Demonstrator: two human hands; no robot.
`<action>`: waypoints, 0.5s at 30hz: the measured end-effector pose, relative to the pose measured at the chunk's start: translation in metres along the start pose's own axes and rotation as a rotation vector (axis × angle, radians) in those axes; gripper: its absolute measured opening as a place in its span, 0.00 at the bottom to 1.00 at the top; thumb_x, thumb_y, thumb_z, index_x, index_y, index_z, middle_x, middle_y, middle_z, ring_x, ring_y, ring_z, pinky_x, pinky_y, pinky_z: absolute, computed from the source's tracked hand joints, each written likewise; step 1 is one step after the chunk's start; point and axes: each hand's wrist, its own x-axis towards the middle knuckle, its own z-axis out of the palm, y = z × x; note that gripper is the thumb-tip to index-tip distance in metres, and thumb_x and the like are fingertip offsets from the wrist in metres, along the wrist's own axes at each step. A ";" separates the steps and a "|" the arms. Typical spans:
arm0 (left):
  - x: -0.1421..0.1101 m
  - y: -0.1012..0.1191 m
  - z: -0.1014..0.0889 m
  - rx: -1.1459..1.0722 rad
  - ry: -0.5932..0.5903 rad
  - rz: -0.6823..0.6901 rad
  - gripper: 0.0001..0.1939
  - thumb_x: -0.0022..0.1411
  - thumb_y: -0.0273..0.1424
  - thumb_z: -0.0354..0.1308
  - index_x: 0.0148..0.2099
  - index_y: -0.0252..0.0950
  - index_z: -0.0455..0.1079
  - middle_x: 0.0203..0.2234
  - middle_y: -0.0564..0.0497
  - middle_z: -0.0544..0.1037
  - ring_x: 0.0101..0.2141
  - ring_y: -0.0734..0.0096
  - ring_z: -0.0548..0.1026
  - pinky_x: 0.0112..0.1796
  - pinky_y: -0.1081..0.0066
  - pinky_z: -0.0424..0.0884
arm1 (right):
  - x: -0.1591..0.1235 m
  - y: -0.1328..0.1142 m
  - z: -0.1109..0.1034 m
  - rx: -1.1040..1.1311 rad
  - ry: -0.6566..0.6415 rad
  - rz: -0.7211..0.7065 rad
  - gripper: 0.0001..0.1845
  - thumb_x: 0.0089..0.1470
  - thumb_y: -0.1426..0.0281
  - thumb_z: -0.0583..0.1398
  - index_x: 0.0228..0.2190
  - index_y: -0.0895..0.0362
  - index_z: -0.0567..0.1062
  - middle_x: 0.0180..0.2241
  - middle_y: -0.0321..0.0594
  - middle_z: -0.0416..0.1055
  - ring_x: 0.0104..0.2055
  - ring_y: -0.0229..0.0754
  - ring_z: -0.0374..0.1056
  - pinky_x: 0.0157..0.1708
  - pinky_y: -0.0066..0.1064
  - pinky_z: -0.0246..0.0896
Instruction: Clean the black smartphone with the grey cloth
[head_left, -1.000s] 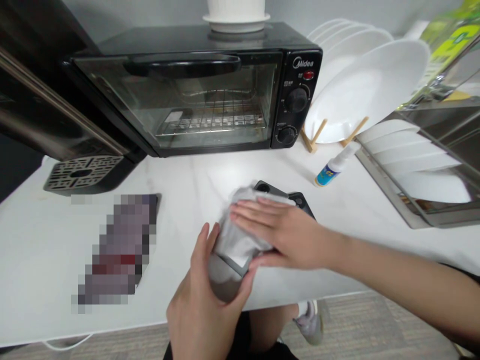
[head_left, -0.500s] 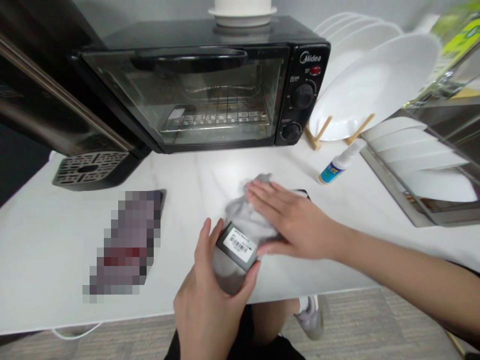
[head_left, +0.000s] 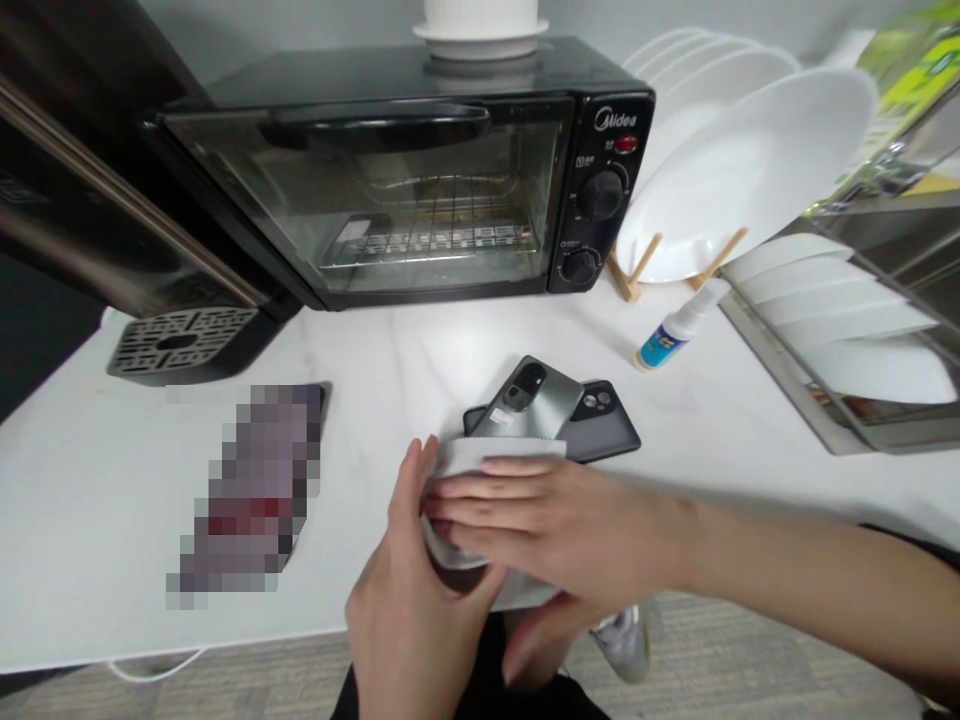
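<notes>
A grey phone [head_left: 529,400] lies back up at the front of the white counter [head_left: 112,490], resting partly on a darker phone [head_left: 600,425]. My left hand [head_left: 409,610] grips the grey phone's near end from below. Flat over that same end, my right hand [head_left: 555,525] presses a light grey cloth [head_left: 480,460], fingers stretched out and pointing left. The cloth hides the lower half of the phone.
A black toaster oven [head_left: 420,170] stands at the back, a drip grille [head_left: 176,345] to its left. A blurred flat object [head_left: 251,490] lies left. A small spray bottle [head_left: 675,335], white plates in a wooden rack [head_left: 739,170] and a metal dish rack [head_left: 840,330] are right.
My right hand has drawn the cloth down the grey phone toward me, uncovering the camera end. The phone's barcode label, seen half a second ago, is now under the cloth.
</notes>
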 end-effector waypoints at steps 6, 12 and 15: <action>0.001 0.000 0.000 -0.026 0.017 0.046 0.50 0.61 0.44 0.66 0.77 0.49 0.44 0.67 0.46 0.71 0.58 0.47 0.78 0.45 0.57 0.82 | -0.008 0.017 -0.003 -0.130 0.144 0.376 0.52 0.65 0.41 0.55 0.70 0.70 0.55 0.73 0.64 0.50 0.77 0.57 0.45 0.75 0.56 0.46; 0.000 -0.004 0.001 -0.001 0.001 0.019 0.53 0.58 0.40 0.69 0.77 0.52 0.42 0.67 0.48 0.72 0.54 0.47 0.81 0.42 0.57 0.83 | -0.002 0.005 -0.002 0.017 0.018 0.024 0.46 0.67 0.43 0.54 0.69 0.67 0.60 0.73 0.53 0.55 0.77 0.45 0.47 0.77 0.41 0.40; 0.000 0.000 0.001 -0.021 0.009 0.020 0.49 0.61 0.44 0.66 0.77 0.51 0.43 0.68 0.48 0.70 0.58 0.46 0.78 0.45 0.55 0.82 | -0.008 0.020 -0.006 -0.081 0.131 0.312 0.43 0.69 0.47 0.52 0.70 0.66 0.58 0.73 0.57 0.54 0.76 0.51 0.50 0.75 0.50 0.48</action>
